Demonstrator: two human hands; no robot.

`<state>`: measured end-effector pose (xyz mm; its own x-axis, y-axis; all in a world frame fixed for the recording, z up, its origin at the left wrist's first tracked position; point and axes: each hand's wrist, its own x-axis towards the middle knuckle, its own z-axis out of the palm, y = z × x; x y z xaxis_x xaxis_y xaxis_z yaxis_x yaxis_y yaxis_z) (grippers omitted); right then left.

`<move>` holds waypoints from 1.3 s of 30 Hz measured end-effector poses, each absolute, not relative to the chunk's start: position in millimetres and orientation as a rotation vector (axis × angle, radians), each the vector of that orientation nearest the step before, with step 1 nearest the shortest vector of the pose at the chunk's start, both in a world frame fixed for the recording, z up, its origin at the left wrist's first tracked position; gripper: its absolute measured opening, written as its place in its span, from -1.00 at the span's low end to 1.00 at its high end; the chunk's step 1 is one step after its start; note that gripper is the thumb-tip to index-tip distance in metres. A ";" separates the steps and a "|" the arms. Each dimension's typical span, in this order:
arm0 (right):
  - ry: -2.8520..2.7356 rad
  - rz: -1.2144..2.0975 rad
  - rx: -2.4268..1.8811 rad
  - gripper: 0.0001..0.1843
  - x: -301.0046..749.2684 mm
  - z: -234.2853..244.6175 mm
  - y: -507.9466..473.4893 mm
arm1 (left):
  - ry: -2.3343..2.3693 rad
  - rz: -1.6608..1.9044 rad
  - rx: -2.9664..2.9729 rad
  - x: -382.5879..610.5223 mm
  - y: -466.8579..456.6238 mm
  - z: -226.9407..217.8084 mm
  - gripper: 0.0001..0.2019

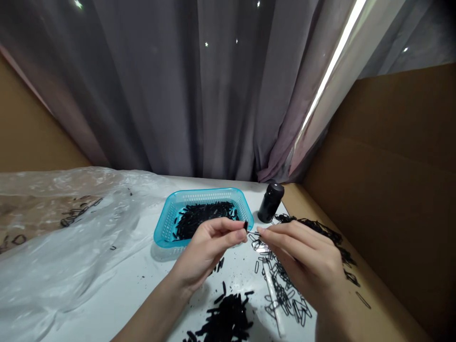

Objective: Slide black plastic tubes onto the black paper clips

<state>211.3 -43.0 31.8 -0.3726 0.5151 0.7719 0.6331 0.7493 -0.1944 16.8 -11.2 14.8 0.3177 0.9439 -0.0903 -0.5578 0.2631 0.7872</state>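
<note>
My left hand (pixel 210 247) is raised over the white table (pixel 124 285), its thumb and fingers pinched on a small black stick piece (pixel 245 225). My right hand (pixel 302 261) faces it from the right, fingers drawn together at the tip, a gap apart from the left fingertips; what it pinches is too small to make out. Just behind the hands sits a turquoise basket (pixel 167 228) holding several black stick pieces. A pile of black sticks (pixel 228 318) lies on the table below my hands. Thin black loops (pixel 285 289) are scattered under my right hand.
A small black cylinder (pixel 270 202) stands right of the basket. A crumpled clear plastic sheet (pixel 71 237) covers the table's left side. A white rod (pixel 272 294) lies among the loops. Cardboard walls rise at left and right (pixel 392 190), with a grey curtain (pixel 195 95) behind.
</note>
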 end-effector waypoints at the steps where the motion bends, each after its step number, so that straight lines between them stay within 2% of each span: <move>1: -2.051 -0.166 -0.853 -0.75 210.9 31.8 -42.5 | 0.637 1.114 0.739 16.5 -11.5 15.2 -0.73; 8: -1.957 0.046 -0.722 -0.73 204.6 34.0 -37.3 | 0.577 1.067 0.703 13.7 -16.1 16.6 -0.74; 14: -1.902 0.228 -0.706 -0.74 203.7 34.3 -32.5 | 0.632 1.142 0.914 10.4 -14.9 15.7 -0.75; 31: -1.768 0.810 -0.584 -0.95 204.4 22.4 -10.9 | 0.596 1.038 1.129 0.0 -13.4 17.6 -0.79; 39: -1.554 1.314 -0.530 -0.88 200.1 11.3 -1.8 | 0.533 0.967 1.070 0.0 -9.4 16.5 -0.76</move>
